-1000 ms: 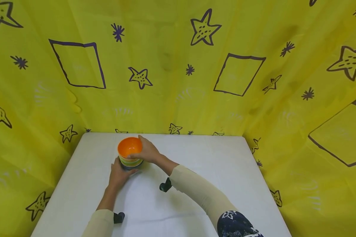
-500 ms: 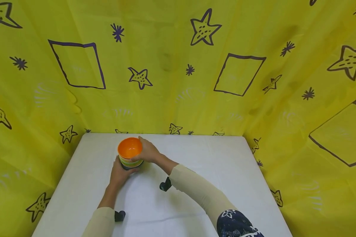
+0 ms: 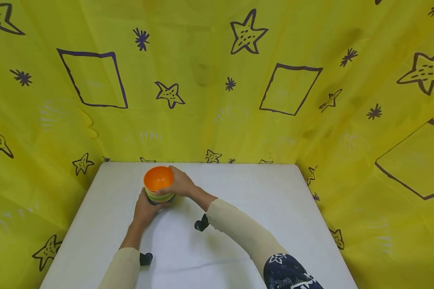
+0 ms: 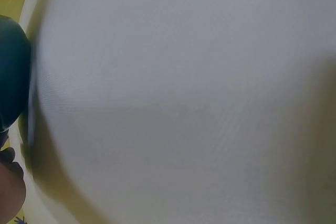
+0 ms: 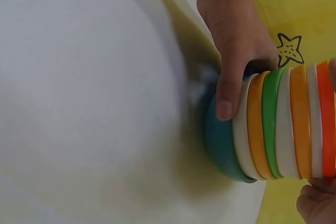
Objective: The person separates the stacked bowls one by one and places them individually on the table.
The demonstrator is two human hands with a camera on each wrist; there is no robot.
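Note:
A stack of nested bowls (image 5: 283,124) stands near the back left of the white table, held by both hands. Its top bowl (image 3: 157,176) is orange inside; below, white, orange and green bands show, down to a teal bowl (image 5: 220,145) at the base. My left hand (image 3: 145,208) grips the stack low, its thumb (image 5: 227,98) along the teal bowl's side. My right hand (image 3: 182,183) holds the top near the orange rim, thumb at the front. The left wrist view catches only the edge of the teal bowl (image 4: 13,72). The far side of the stack is hidden.
The white table (image 3: 267,224) stretches to the right and towards the front. A yellow curtain (image 3: 202,120) with stars and squares closes it off at the back and both sides. Dark wrist pieces (image 3: 201,223) sit at both sleeves.
My left forearm has shifted slightly forward, and the stack sits a touch higher in view. Both hands keep their hold on it.

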